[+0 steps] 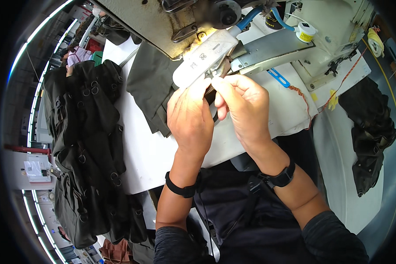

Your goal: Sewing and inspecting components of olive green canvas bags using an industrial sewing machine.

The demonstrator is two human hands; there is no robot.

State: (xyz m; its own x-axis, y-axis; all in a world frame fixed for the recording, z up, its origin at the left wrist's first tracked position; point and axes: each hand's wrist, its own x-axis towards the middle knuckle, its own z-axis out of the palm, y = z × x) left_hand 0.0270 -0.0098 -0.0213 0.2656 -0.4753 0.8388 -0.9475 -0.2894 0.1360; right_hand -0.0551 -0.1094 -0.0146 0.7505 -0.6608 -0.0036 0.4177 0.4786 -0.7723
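At the sewing machine [220,17], dark olive fabric [149,83] lies on the white worktable. My left hand [189,119] rests on it just below a white lamp unit [204,55], fingertips together on the fabric at a metal zipper [210,90]. My right hand [242,108] is closed beside it, thumb and forefinger pinching at the zipper just in front of the needle area, other fingers curled. The fingertips and the exact piece between them are small and partly hidden.
Piles of dark bags with metal rings [86,145] lie at the left, more [367,132] at the right. A blue plastic tool [278,78] with orange cord is right of my hands. A co-worker [72,57] is at the upper left; brown items [116,251] are lower left.
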